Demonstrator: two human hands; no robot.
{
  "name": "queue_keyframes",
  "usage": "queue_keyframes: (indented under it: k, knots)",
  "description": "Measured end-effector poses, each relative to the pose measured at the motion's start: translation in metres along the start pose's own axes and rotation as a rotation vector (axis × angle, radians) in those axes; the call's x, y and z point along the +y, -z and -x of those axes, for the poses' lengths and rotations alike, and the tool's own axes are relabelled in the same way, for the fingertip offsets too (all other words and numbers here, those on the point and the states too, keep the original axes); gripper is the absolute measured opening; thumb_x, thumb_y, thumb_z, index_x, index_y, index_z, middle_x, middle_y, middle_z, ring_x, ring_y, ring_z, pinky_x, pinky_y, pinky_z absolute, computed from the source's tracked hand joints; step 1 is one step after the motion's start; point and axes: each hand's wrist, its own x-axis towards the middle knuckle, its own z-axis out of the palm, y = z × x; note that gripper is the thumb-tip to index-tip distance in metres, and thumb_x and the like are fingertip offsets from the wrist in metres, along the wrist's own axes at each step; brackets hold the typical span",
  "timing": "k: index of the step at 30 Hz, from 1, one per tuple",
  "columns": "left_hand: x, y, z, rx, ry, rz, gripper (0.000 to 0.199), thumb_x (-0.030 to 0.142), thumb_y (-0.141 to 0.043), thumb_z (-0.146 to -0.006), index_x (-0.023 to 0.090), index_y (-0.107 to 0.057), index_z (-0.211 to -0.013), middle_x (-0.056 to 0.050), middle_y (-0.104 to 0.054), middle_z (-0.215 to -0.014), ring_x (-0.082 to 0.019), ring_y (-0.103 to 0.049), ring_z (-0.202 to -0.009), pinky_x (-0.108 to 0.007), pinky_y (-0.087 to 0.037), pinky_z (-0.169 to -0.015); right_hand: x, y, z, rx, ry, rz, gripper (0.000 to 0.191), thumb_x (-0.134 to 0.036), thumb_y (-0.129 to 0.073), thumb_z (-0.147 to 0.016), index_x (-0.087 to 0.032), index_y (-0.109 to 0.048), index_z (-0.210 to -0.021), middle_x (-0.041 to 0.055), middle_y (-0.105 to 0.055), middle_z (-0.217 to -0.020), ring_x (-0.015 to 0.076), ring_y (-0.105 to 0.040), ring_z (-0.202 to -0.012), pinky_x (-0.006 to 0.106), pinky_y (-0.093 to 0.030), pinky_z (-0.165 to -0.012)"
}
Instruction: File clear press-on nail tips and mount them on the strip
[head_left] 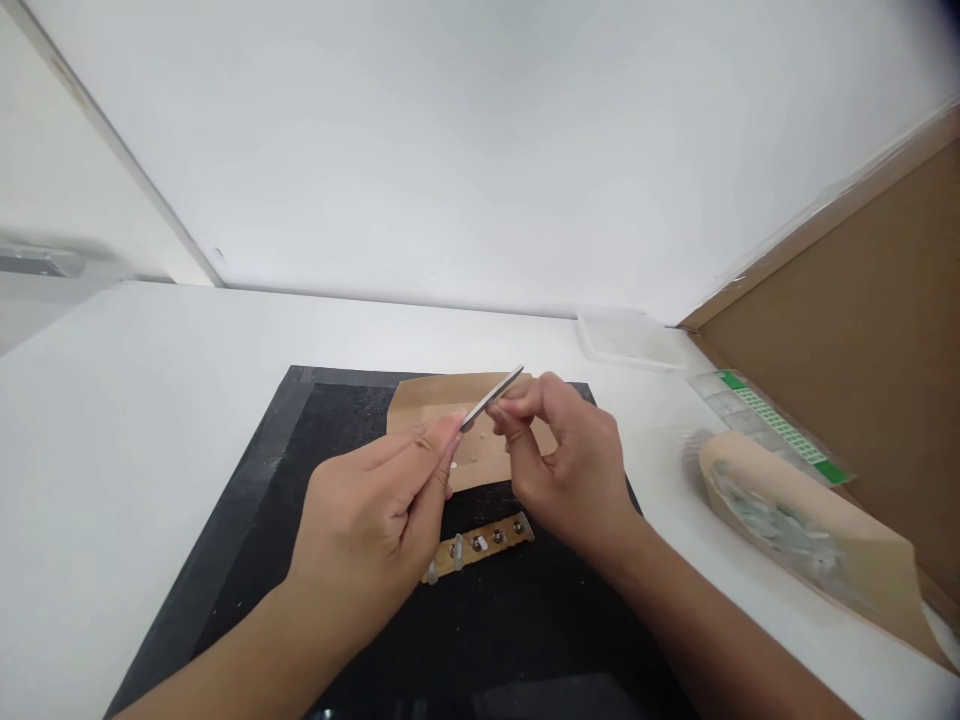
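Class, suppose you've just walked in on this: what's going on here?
A person's left hand pinches a thin, flat, pale strip with a dark edge. The right hand has its fingers bunched close to it; whether they touch it is unclear. Below, a tan paper sheet with tiny pieces on it lies on a black mat. Nearer the person lies a yellowish-brown strip with round metal fittings.

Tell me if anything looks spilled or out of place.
Only minor: a few tiny pale bits lie scattered across the tan paper-like sheet on the black rectangular mat. They look untidy, though whether spilled is unclear.
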Motion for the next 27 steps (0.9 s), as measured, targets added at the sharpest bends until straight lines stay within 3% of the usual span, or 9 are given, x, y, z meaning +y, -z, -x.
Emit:
queue_keyframes:
  k: [11, 14, 19, 24, 27]
  knots:
    - [0.001, 0.002, 0.000, -0.024, 0.029, -0.014, 0.021, 0.015, -0.058, -0.102, 0.018, -0.079, -0.103, 0.003, -0.065, -0.065, -0.010, -0.063, -0.056, -0.021, -0.049, -0.057, 0.003, -0.002, 0.000, -0.064, 0.003, -0.047, 0.019, -0.014, -0.060, -0.099, -0.023, -0.054, -0.083, -0.0010, -0.069, -0.078, 0.0163, -0.065, -0.073, 0.031, -0.048, -0.070]
    - [0.001, 0.003, -0.001, -0.023, 0.042, 0.010, 0.021, 0.017, -0.058, -0.102, 0.019, -0.079, -0.104, 0.003, -0.066, -0.065, -0.010, -0.064, -0.057, -0.021, -0.049, -0.056, 0.005, -0.004, 0.000, 0.006, -0.067, -0.037, 0.018, -0.016, -0.060, -0.098, -0.023, -0.054, -0.084, 0.0003, -0.069, -0.080, 0.0176, -0.066, -0.074, 0.033, -0.049, -0.070]
    - [0.003, 0.005, -0.003, -0.024, 0.051, 0.023, 0.020, 0.016, -0.060, -0.101, 0.021, -0.078, -0.107, 0.006, -0.066, -0.063, -0.008, -0.064, -0.055, -0.020, -0.049, -0.057, 0.003, -0.004, 0.002, -0.052, -0.044, -0.095, 0.018, -0.016, -0.060, -0.098, -0.023, -0.054, -0.083, -0.0008, -0.069, -0.078, 0.0174, -0.067, -0.075, 0.033, -0.050, -0.071]
    - [0.005, 0.006, -0.004, 0.030, 0.111, 0.001, 0.019, 0.022, -0.060, -0.102, 0.021, -0.078, -0.109, 0.003, -0.073, -0.072, -0.011, -0.070, -0.064, -0.022, -0.054, -0.065, 0.005, -0.001, 0.005, 0.007, -0.021, -0.246, 0.014, -0.018, -0.065, -0.099, -0.024, -0.055, -0.090, -0.0013, -0.069, -0.084, 0.0153, -0.069, -0.075, 0.030, -0.055, -0.066]
    - [-0.004, 0.004, -0.005, 0.073, 0.138, -0.093, 0.024, 0.028, -0.059, -0.103, 0.020, -0.077, -0.118, -0.001, -0.079, -0.085, -0.017, -0.074, -0.073, -0.028, -0.058, -0.073, 0.009, 0.001, 0.010, 0.022, -0.011, -0.362, 0.013, -0.014, -0.068, -0.097, -0.024, -0.059, -0.095, -0.0018, -0.068, -0.089, 0.0119, -0.069, -0.069, 0.027, -0.057, -0.061]
